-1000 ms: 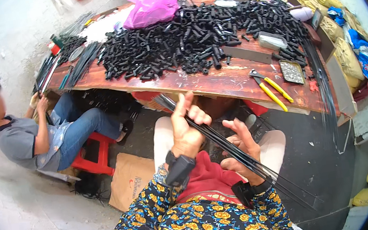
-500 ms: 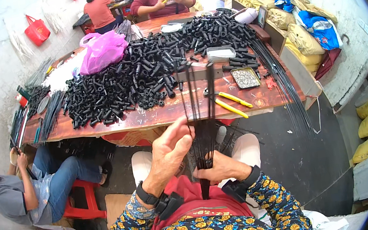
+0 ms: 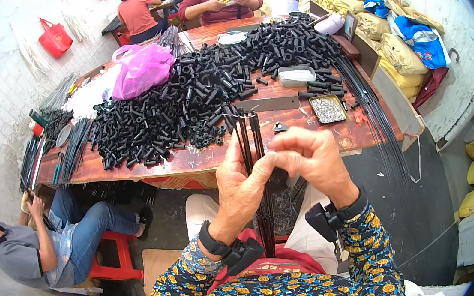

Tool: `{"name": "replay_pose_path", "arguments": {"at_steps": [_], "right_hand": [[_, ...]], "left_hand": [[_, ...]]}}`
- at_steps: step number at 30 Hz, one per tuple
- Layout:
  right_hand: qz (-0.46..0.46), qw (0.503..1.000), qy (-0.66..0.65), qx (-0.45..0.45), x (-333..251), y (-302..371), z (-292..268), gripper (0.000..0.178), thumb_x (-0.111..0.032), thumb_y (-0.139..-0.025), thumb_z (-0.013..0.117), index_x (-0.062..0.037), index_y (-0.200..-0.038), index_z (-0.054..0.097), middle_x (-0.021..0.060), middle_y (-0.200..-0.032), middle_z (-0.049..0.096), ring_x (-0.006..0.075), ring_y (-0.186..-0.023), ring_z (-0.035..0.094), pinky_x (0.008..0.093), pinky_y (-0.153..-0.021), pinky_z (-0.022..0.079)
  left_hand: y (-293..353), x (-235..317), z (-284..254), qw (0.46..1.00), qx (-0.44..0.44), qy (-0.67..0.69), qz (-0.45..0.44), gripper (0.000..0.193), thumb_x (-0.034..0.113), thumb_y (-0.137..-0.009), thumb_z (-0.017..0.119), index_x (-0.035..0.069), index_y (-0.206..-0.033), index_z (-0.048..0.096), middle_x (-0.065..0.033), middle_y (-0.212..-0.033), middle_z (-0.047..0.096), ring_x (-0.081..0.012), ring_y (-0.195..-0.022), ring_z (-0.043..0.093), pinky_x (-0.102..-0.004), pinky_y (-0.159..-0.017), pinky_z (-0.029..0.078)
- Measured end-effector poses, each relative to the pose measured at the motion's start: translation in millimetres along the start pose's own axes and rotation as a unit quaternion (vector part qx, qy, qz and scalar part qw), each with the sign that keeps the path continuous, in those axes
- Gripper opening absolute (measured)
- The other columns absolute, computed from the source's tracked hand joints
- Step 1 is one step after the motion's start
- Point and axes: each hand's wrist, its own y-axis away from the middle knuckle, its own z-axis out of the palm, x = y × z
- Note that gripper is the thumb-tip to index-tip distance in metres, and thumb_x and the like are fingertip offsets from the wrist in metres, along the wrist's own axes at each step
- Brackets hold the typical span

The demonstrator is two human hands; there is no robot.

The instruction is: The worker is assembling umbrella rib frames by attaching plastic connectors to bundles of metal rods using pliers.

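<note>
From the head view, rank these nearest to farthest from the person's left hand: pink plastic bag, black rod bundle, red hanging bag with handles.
1. Black rod bundle: in the left hand's grasp.
2. Pink plastic bag: ahead and left, on the table.
3. Red hanging bag: farthest left, beyond the table.

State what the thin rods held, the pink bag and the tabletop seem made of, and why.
Held rods: perhaps metal or stiff plastic; black, slim, straight.
Pink bag: apparently thin plastic film; crinkled, softly shiny.
Tabletop: probably varnished wood; reddish-brown, glossy, streaked like grain.
</note>
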Motion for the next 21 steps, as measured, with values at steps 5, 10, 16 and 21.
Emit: {"name": "replay_pose_path", "arguments": {"at_steps": [5,10,16,21], "right_hand": [[-0.003,0.999,-0.006,0.05,-2,-29,4,0.018,-0.009,-0.083,0.075,0.004,-0.094,0.068,0.0024,-0.081,0.068,0.0061,-0.07,0.06,0.0207,-0.06,0.049],[-0.007,0.997,-0.066,0.037,12,-41,-2,0.017,-0.006,-0.081,0.075,0.0015,-0.095,0.069,0.0026,-0.08,0.068,0.0053,-0.067,0.06,0.019,-0.057,0.048],[0.043,0.984,-0.173,0.013,15,-47,-2,0.027,-0.003,-0.082,0.073,0.0006,-0.108,0.067,0.0011,-0.085,0.068,0.0044,-0.069,0.059,0.0171,-0.057,0.047],[0.064,0.966,-0.248,-0.012,18,-47,-5,0.039,-0.004,-0.084,0.071,-0.0005,-0.121,0.062,-0.0072,-0.076,0.058,0.001,-0.063,0.051,0.0154,-0.052,0.039]], "left_hand": [[-4,-8,7,0.997,-0.006,-0.076,0.009,0.037,0.015,-0.098,0.056,0.002,-0.13,0.045,0.0019,-0.096,0.057,-0.0035,-0.078,0.052,-0.0192,-0.06,0.044],[-9,-19,5,0.981,-0.014,-0.188,0.048,0.048,0.017,-0.101,0.049,-0.001,-0.142,0.033,0.0012,-0.096,0.052,-0.0042,-0.074,0.047,-0.0188,-0.06,0.042],[-13,-13,6,0.995,-0.035,-0.097,-0.002,0.06,0.019,-0.099,0.051,0.001,-0.148,0.021,-0.0003,-0.101,0.051,-0.0058,-0.081,0.047,-0.0213,-0.067,0.043],[-14,-23,3,0.996,-0.055,-0.064,-0.024,0.074,0.018,-0.098,0.053,-0.002,-0.151,0.006,-0.0116,-0.131,0.046,-0.0138,-0.111,0.048,-0.0271,-0.092,0.042]]}}
